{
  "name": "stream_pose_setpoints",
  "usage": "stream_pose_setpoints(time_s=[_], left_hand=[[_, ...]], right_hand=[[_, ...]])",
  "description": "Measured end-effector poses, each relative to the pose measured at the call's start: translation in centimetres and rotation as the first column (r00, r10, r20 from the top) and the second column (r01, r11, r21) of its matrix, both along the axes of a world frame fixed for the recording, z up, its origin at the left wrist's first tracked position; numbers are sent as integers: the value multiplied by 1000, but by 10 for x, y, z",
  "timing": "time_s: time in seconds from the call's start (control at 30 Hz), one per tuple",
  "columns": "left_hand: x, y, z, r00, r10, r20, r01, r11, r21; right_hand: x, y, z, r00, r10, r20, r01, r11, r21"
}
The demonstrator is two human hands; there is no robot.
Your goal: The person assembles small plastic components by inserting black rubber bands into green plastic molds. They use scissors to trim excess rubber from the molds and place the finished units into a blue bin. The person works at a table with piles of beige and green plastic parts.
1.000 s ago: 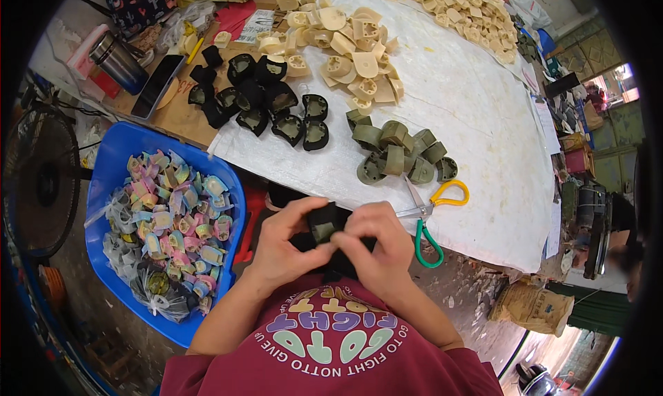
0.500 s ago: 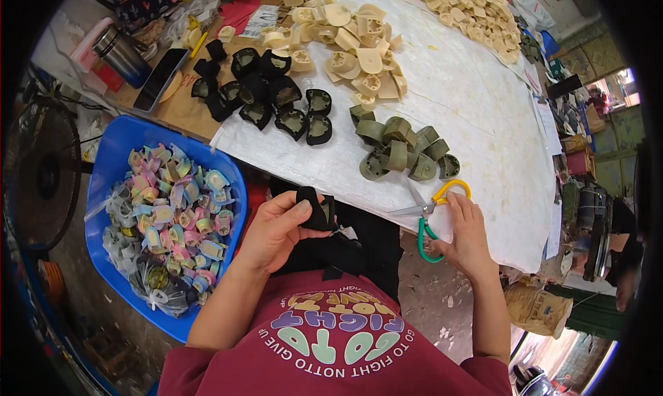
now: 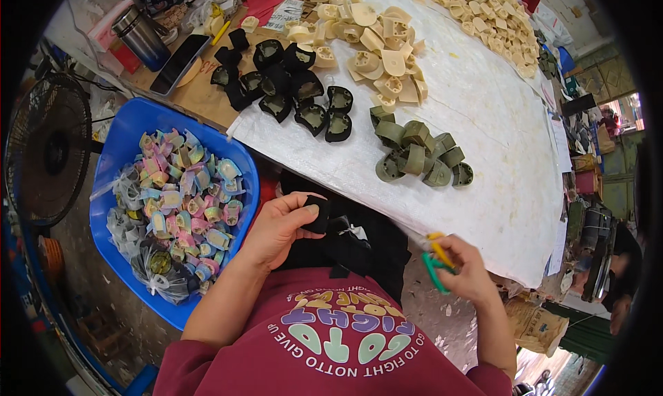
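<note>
My left hand [image 3: 280, 224] pinches a black fabric-covered piece [image 3: 318, 213], which looks like a shoe heel, over my lap. Scissors [image 3: 438, 263] with one yellow and one green handle are in my right hand [image 3: 465, 266], just off the table's near edge. Their blades are blurred and partly lost against the white sheet. More black-covered heels [image 3: 307, 85] lie in a group on the table's left part. Olive-green heels [image 3: 414, 155] are heaped nearer to me, beyond the scissors.
Beige heels [image 3: 366, 40] are piled farther back on the white sheet [image 3: 497, 147]. A blue tub [image 3: 114, 216] of pastel pieces and plastic bags stands at my left, near a fan [image 3: 52, 147]. A phone [image 3: 179, 64] and a metal flask [image 3: 140, 38] sit at the table's left.
My right hand has lifted the scissors off the sheet and drawn them toward me, its fingers now closed round the handles. My left hand has turned the black heel slightly.
</note>
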State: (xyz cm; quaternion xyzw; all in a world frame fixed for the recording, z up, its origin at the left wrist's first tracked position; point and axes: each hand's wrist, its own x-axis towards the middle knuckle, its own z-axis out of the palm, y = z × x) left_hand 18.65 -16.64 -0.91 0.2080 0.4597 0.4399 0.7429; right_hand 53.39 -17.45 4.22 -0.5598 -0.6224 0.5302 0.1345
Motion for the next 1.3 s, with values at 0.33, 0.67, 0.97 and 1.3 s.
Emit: stream_pose_setpoints(time_s=[0.33,0.67,0.97,1.3], left_hand=[[1,-15,7,965,-138,-224,179,968,173],[-6,-18,3,945,-88,-314,155,968,196],[-6,-21,-1,944,-111,-311,175,967,186],[-8,-23,-5,984,-153,-94,160,984,73]], right_hand=[[-88,30,19,924,358,136,-339,930,-143],[-91,30,7,875,449,182,-462,886,38],[-95,33,6,879,448,164,-432,893,-124],[-86,31,-4,887,453,84,-444,889,-108]])
